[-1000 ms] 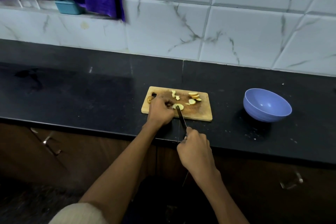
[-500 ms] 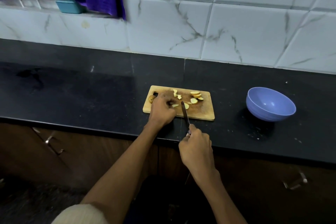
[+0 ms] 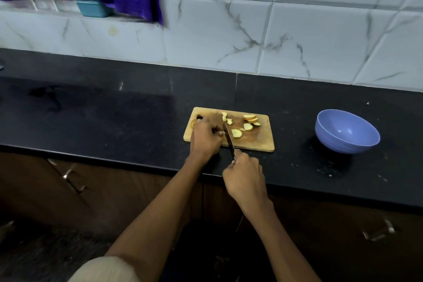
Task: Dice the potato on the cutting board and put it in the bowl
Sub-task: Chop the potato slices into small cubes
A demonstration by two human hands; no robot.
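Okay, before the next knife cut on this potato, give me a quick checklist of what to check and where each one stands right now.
1. Knife grip: right hand is wrapped round the handle of the knife: ok.
2. Potato held: left hand is curled over the piece on the cutting board: ok.
3. Fingertips away from the blade: they sit very near it, and the gap is too small to read: cannot tell.
4. Board fully on the counter: ok.
5. Cut potato pieces lie to the right of the blade, out of its path: ok.
6. Bowl upright, right of the board, nothing in it yet: ok.
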